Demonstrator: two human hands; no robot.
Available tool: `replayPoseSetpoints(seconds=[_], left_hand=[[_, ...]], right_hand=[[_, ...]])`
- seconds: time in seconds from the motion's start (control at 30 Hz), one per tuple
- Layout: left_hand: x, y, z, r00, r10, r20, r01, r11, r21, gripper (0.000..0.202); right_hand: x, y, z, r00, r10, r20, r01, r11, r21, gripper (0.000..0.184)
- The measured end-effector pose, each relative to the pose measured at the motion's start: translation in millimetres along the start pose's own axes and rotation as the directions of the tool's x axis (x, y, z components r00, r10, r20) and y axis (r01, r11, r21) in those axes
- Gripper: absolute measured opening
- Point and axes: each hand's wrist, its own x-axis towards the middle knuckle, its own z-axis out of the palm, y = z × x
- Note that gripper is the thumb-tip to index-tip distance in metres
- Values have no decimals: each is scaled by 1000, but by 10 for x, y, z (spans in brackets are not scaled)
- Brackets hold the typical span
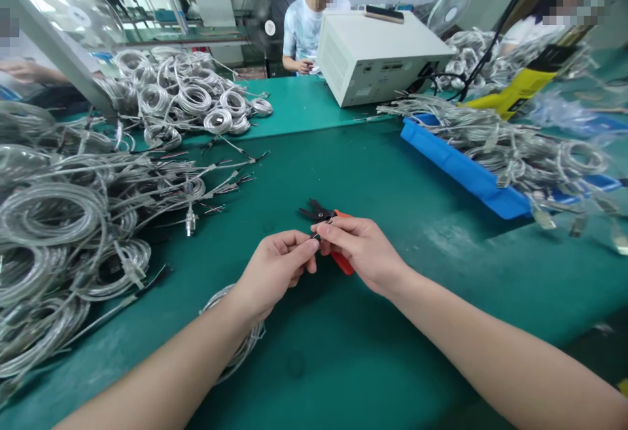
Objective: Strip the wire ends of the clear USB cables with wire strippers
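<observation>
My left hand (282, 263) and my right hand (360, 250) meet over the green mat, both pinching the thin wire end of a cable (316, 236). The fingertips cover most of that end. Beneath my left forearm lies a coil of clear-jacketed cable (240, 351); whether it joins the wires in my fingers I cannot tell. Wire cutters (344, 263) with orange handles and dark jaws lie on the mat just behind my fingers, jaws spread and pointing left. My right hand partly hides their handles.
Coiled cables with bare wire ends (53, 220) heap up at the left, and another pile (191, 93) sits behind. At the right, a blue tray (461, 171) overflows with cables. A white box-shaped device (377, 53) stands at the back, near a person (299, 31).
</observation>
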Motion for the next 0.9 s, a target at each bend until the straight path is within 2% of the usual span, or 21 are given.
replayPoseSetpoints(seconds=[0.23,0.4,0.57,0.67,0.73,0.9], left_hand=[[0,2,1,999,21,-29,-22,999,-31,36],[-7,18,29,1000,6,-17,-6,1000,-13,37],[24,-37,60,999,29,-29,-27,995,94,45],[90,-106,60,990,109,-87,-98,988,118,46],[123,-139,59,987,136,-90,-126,985,114,47],[113,-103,78,998,61,-35,-54,983,177,56]], right_hand=[[-1,12,45,999,27,-26,-24,995,98,15],[-16,-6,47,995,-69,-70,67,997,-34,15],[-41,-25,78,983,-126,-131,106,983,-150,25],[-33,-35,91,977,-176,-119,152,970,-187,28],[-33,-35,94,974,-200,-108,175,963,-204,28],[-39,-7,72,980,-193,-40,182,964,-193,20]])
